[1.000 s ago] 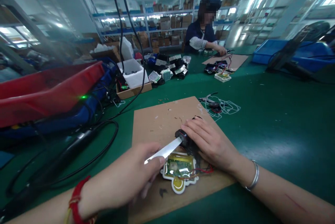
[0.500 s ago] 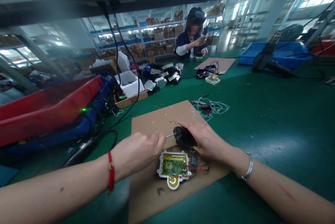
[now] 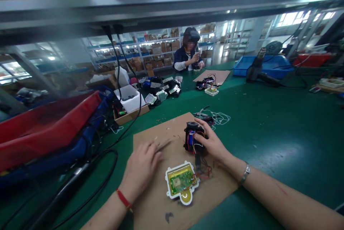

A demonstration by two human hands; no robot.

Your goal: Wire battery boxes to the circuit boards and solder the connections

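The right hand is grasping a black round unit with blue tape and red and blue wires; the fingers wrap its side, and it stands on a cardboard sheet. The left hand is closed around a thin metal tool, near the unit but not touching it. Below the unit lies a yellow-edged circuit board, joined to it by thin wires. The cardboard lies on a green workbench, and a co-worker sits farther along it.
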